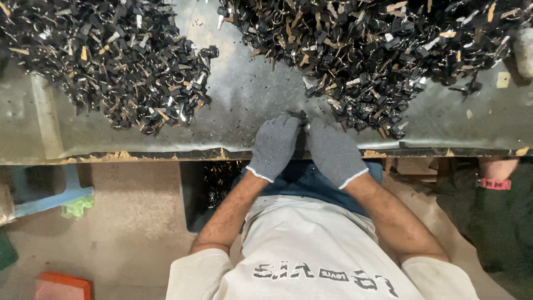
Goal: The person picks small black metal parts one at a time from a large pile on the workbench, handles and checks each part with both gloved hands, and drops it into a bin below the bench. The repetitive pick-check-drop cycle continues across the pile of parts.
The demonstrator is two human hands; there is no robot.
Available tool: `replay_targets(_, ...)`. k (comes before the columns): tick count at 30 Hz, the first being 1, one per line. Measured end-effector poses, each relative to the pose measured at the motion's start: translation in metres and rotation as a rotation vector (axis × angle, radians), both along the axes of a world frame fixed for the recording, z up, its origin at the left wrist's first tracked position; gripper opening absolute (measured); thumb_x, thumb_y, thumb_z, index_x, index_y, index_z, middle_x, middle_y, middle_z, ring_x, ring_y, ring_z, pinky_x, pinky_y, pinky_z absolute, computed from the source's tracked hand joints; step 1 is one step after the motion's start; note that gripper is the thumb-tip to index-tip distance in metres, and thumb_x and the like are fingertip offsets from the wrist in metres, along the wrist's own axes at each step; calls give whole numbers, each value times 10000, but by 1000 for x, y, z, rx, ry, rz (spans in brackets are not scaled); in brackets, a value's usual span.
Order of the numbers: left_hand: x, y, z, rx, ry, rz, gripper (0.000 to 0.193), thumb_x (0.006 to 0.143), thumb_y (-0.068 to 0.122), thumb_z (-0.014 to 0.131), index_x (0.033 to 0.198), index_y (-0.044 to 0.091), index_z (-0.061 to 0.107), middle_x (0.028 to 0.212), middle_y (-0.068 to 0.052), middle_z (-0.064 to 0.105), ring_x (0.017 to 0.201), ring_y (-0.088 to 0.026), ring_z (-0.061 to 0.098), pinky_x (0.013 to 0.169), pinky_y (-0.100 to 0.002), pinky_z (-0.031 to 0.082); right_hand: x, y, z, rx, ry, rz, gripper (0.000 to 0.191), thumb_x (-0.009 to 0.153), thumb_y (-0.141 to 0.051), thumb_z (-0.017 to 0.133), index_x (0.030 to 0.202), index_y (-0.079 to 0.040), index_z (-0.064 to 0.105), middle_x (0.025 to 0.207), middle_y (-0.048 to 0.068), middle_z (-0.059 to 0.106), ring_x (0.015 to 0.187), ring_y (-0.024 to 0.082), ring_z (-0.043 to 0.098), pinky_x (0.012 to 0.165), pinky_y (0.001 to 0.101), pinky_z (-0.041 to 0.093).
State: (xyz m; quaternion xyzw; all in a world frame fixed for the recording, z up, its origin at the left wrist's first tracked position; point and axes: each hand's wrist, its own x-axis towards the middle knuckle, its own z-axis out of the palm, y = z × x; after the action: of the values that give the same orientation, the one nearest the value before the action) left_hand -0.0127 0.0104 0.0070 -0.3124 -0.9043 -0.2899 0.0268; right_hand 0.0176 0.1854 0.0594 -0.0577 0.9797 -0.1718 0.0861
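Both hands in grey knit gloves, pressed close together at the near edge of the worktable. Left hand and right hand meet at the fingertips, fingers curled in and pinched on a small dark part held between them; part mostly hidden by the gloves, so its exact shape is hard to tell, and which hand carries the grip cannot be told. The part sits just above the table surface, right at the lower edge of the right pile, a big heap of small black pieces with metal rings and tan bits, spread across the upper right. A second similar heap, the left pile, lies on the upper left, well apart from the hands, with a bare strip of scuffed grey table between the two piles. Loose dark crumbs scattered on that strip. Below the table edge: a dark bin with more black pieces beside the left forearm, a blue stool far left, an orange block bottom left. Another person's wrist with a pink band at the right edge.
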Motion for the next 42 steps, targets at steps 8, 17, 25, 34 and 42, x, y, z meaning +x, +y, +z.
replay_targets(8, -2, -5, 8, 102, -112, 80, 409, 862, 47, 643, 1266, 12, 596, 1054, -176, 685, 973, -372, 671, 860, -473, 522, 8, -7, 1, 63, 233, 73, 414, 973, -243, 626, 1287, 0, 508, 1040, 245, 643, 917, 431, 756, 709, 514, 614)
replay_targets(17, -3, -3, 3, 122, -108, -11, 350, 880, 39, 625, 1229, 60, 633, 1085, -161, 682, 1002, -364, 668, 906, -462, 525, 5, -14, -31, -12, 113, 86, 380, 907, -160, 580, 1202, 74, 533, 1006, 295, 665, 859, 458, 723, 813, 515, 591)
replay_targets(25, 5, -12, 15, 175, -185, 140, 443, 834, 97, 678, 1264, 22, 607, 984, -149, 692, 882, -376, 674, 781, -486, 528, 0, -3, -12, -252, -170, -66, 604, 943, -278, 653, 1354, 117, 453, 1122, 345, 660, 1022, 492, 672, 963, 540, 481)
replay_targets(34, 11, -10, 16, 16, -10, 144, 179, 813, 177, 745, 937, 96, 645, 842, -126, 644, 735, -358, 650, 664, -484, 512, 22, -3, 2, 157, 444, 176, 541, 884, -192, 615, 1326, 84, 468, 1220, 299, 657, 1067, 430, 720, 756, 419, 608)
replay_targets(42, 17, -3, 2, 21, -23, 86, 108, 860, 124, 692, 854, 91, 589, 799, -136, 620, 737, -364, 643, 664, -496, 499, 24, -20, -9, 315, -95, 1, 178, 1014, -118, 563, 1142, -5, 612, 1036, 222, 651, 705, 316, 741, 516, 390, 594)
